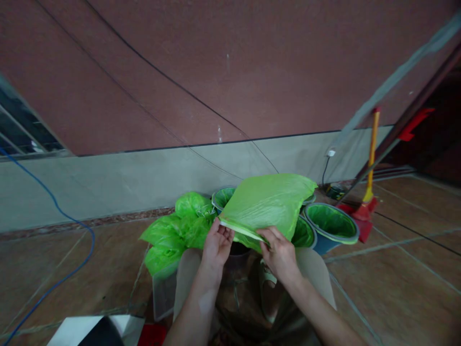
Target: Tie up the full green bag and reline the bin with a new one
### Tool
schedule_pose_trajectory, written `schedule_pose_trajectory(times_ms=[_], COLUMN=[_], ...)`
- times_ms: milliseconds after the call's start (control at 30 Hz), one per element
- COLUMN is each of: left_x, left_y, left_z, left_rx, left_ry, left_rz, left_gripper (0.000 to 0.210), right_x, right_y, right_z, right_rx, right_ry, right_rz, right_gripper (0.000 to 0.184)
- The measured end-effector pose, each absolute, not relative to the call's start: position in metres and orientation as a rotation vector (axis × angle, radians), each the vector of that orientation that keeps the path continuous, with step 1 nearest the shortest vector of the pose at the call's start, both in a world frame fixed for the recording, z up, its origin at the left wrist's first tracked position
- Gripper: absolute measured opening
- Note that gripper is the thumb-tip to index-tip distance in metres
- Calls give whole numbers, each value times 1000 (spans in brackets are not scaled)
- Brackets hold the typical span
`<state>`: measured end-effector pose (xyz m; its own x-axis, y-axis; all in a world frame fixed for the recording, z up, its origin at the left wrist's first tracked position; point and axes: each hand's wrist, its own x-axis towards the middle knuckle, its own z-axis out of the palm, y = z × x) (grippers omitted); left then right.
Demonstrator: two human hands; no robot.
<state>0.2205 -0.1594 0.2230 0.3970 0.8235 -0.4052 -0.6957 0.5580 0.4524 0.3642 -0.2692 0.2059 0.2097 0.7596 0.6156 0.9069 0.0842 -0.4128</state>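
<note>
A light green plastic garbage bag [268, 199] is spread out in front of me, above my knees, with a white strip along its near edge. My left hand [217, 244] grips the left end of that edge between thumb and fingers. At the right end, my right hand [279, 252] pinches the same edge. Behind and right of the bag stand several blue bins, among them a green-lined bin [331, 223]. To the left, crumpled green bags [176, 230] are heaped over a clear plastic box [163, 295].
A red and yellow broom [370, 168] and a red dustpan [362, 226] stand at the right. A blue cable [91, 240] runs along the left floor. White and black items [97, 331] lie at the lower left. A wall [151, 180] rises behind the bins.
</note>
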Motion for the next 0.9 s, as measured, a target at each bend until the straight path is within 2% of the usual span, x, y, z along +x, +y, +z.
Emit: schedule_pose_trajectory(times_ms=[367,633,900], left_x=[209,248,264], left_y=[-155,-197,-204], left_z=[217,211,224], left_rx=[216,411,481], left_ry=[624,523,537], left_rz=[1100,684,705], left_gripper=[16,26,19], right_x=[389,368,374], right_y=[-277,-259,-261], right_z=[202,206,206], right_rx=[-1774,-1617,-1665], right_ry=[-1385,-1478,-1464], right_rz=[-481,-446,-570], right_gripper=[29,27,24])
